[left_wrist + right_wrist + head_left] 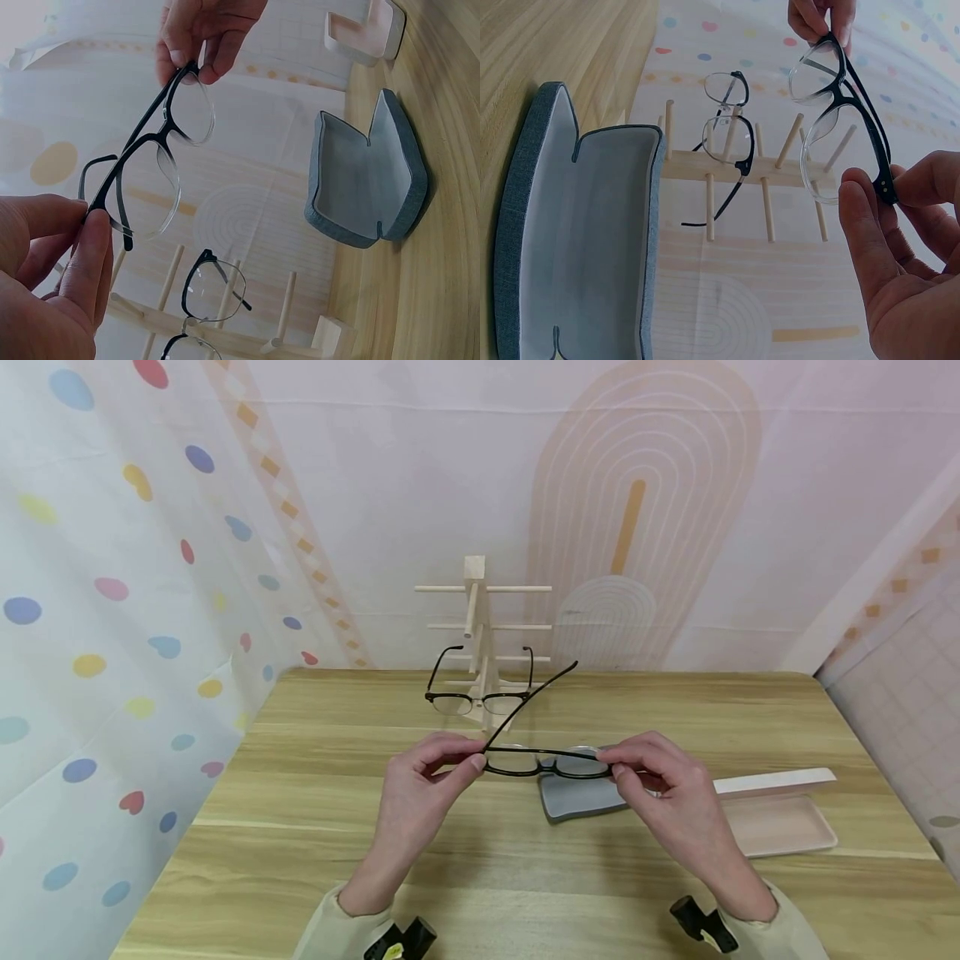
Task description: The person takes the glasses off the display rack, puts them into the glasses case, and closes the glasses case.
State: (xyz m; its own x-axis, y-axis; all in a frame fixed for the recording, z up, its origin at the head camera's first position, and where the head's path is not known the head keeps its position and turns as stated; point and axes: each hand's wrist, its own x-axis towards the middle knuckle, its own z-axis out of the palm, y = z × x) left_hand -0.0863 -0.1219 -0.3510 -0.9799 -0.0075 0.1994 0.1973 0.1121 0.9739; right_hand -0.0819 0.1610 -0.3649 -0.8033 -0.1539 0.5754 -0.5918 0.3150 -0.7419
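Observation:
Black-framed glasses (pixel 517 762) with clear lenses are held level above the wooden table (pixel 300 827). My left hand (pixel 474 755) pinches the frame's left corner at the hinge. My right hand (pixel 611 764) pinches the right corner. One temple arm sticks out, up and away to the right. In the left wrist view my left hand (pixel 90 217) grips the frame end of the glasses (pixel 146 187). In the right wrist view my right hand (pixel 877 187) grips the other end of the glasses (pixel 825 157). An open grey case (pixel 577 797) lies right under them.
A wooden rack (pixel 475 577) stands at the back centre with a second black pair (pixel 452 703) hung low on it. A pale pink open case (pixel 780 822) lies at the right. Patterned curtains close in the left and back.

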